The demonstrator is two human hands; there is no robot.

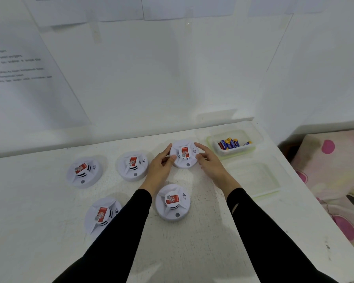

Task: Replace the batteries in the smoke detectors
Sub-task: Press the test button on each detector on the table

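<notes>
Now the left hand [161,162] and right hand [208,160] each have a curled grip on the far smoke detector [184,153].

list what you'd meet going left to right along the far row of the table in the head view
round white plastic smoke detector with a red label → second white smoke detector → left hand → third white smoke detector, gripped by both hands → right hand → clear plastic tub of blue and yellow batteries
</notes>
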